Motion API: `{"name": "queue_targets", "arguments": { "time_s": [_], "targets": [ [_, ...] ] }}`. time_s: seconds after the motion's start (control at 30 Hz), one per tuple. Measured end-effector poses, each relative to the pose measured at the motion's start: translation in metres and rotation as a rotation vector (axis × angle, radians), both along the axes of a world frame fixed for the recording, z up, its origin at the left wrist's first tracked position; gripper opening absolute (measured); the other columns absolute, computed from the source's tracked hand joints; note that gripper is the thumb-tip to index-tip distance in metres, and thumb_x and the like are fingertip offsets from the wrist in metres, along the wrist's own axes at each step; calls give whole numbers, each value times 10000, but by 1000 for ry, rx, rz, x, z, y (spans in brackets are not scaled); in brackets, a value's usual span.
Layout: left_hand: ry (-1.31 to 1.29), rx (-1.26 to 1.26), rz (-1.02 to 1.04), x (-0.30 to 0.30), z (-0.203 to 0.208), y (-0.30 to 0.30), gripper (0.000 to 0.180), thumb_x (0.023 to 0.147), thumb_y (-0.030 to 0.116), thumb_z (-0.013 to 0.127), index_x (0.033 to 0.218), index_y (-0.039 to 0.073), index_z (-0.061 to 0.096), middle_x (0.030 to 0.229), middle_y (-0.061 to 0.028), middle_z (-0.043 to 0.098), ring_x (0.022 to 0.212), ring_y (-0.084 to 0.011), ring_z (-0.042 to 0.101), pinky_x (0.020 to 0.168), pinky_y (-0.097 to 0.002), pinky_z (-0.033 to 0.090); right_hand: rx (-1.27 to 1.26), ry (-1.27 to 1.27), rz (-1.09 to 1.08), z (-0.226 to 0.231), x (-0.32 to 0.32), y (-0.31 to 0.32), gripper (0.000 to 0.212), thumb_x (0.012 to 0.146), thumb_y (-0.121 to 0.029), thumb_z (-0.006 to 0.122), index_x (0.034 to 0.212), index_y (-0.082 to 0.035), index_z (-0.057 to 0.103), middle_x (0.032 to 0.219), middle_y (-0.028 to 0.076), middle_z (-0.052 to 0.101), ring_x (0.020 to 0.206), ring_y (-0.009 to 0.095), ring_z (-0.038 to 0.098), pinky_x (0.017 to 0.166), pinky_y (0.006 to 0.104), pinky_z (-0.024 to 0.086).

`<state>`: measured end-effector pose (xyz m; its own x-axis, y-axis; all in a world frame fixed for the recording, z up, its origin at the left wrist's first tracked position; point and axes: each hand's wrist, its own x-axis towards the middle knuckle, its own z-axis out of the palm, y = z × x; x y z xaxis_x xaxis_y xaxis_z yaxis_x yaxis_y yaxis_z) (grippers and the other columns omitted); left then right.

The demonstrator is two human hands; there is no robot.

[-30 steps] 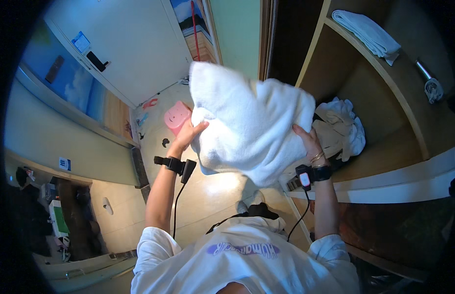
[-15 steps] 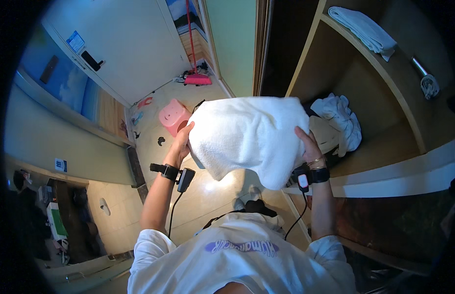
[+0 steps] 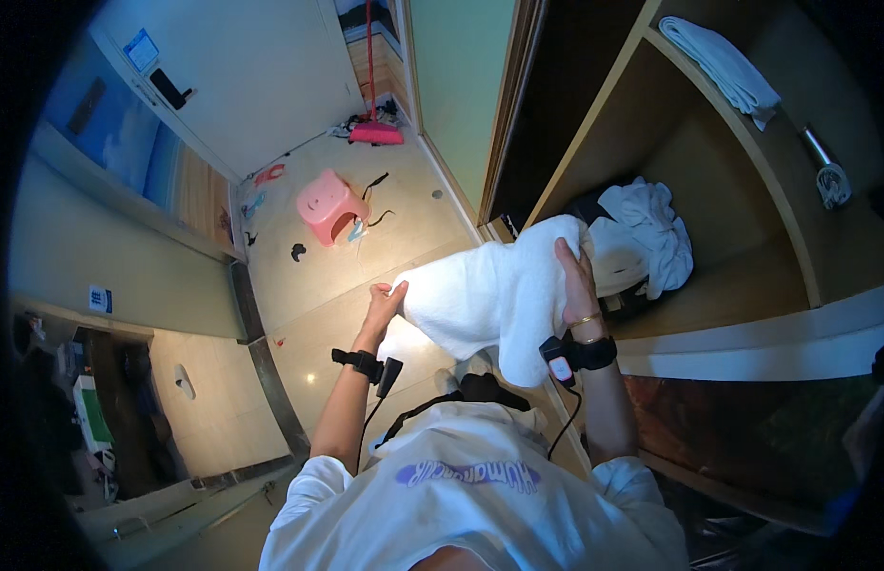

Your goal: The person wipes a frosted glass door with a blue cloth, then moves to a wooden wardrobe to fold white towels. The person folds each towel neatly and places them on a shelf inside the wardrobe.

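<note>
A thick white towel (image 3: 480, 290) hangs between my two hands, above the pale tiled floor. My left hand (image 3: 383, 309) pinches its left end between thumb and fingers. On the other side my right hand (image 3: 577, 283) grips the bunched right part, thumb on the near face; some of those fingers are hidden behind the cloth. The towel's lower edge drops toward my shoes. Just beyond my right hand, a heap of white and beige cloth (image 3: 646, 238) lies in the lower compartment of the wooden cabinet (image 3: 708, 219).
A folded white towel (image 3: 723, 67) and a whisk-like metal thing (image 3: 826, 171) lie on the cabinet's curved shelf. A pink stool (image 3: 329, 205) stands on the floor, with small dark scraps around it. Farther off, a pink broom (image 3: 375, 131) stands beside the white door (image 3: 232, 76).
The towel has gone from spread wide to narrower and more bunched. My left hand has moved right and down; my right hand has shifted slightly left.
</note>
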<state>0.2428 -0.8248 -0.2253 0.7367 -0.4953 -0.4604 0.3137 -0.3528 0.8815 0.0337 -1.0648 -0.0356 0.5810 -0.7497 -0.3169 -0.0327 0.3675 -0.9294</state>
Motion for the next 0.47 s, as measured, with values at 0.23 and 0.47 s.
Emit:
{"name": "queue_targets", "arguments": {
  "time_s": [0.23, 0.47],
  "targets": [
    [404, 100, -62, -36, 11, -36, 617, 820, 559, 471, 1200, 73, 464, 1137, -77, 513, 1047, -212, 439, 833, -377, 366, -198, -30, -6, 8, 11, 17, 546, 825, -408, 553, 1182, -14, 432, 1093, 125, 512, 997, 204, 488, 862, 307, 387],
    [333, -271, 88, -16, -41, -29, 505, 825, 505, 491, 1155, 126, 433, 1045, -49, 545, 974, -182, 485, 836, -441, 367, -126, 12, -24, 21, 3, 7, 557, 827, -425, 546, 1187, -20, 420, 1080, 135, 513, 1002, 205, 495, 888, 334, 394]
  ]
}}
